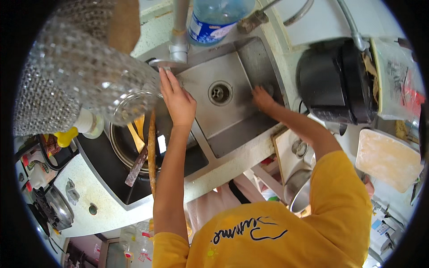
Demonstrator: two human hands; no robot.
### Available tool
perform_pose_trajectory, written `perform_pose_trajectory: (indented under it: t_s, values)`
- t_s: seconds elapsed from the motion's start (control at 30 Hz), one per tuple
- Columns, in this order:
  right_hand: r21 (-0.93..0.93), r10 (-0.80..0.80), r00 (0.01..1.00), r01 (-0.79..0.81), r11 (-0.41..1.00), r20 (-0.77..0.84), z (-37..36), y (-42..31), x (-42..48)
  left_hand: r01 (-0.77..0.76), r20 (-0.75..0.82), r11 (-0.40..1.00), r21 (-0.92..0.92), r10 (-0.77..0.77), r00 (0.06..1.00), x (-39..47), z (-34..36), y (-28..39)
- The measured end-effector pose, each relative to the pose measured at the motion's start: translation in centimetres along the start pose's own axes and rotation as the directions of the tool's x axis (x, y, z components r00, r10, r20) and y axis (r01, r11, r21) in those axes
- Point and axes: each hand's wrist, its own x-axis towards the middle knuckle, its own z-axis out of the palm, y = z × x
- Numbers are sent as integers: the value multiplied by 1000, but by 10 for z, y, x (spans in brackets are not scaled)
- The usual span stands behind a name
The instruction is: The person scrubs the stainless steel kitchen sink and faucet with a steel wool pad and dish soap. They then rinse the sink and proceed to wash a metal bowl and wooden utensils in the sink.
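Observation:
My left hand (177, 104) is stretched out over the divider of a steel double sink (218, 72), its fingertips at the flat metal part of the faucet (167, 63). My right hand (263, 97) is low in the right basin, against its right wall, with fingers curled. A blurred grey patch lies beside its fingers; whether I hold something cannot be told. The drain strainer (220, 93) sits between both hands. Left of my left forearm, a large pot (114, 144) in the left basin holds wooden utensils (135, 137), and a long wooden stick (152, 150) leans there.
A large plastic bottle (209, 26) stands behind the sink. Shiny woven mesh (90, 70) hangs close at upper left. A black appliance (330, 80) stands on the right, with a cutting board (387, 159) nearer me. A pump bottle (90, 125) stands by the left basin.

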Motion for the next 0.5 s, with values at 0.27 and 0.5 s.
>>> perform_pose_trajectory:
  t_s: [0.27,0.5]
  values:
    - [-220,-91,993,106,970,76,-96,31,89,-2,-14,999,46,3,1000,-1,-4,1]
    - [17,-14,997,13,1000,73,-18,3,36,2,0,998,57,-2,1000,0,1,4]
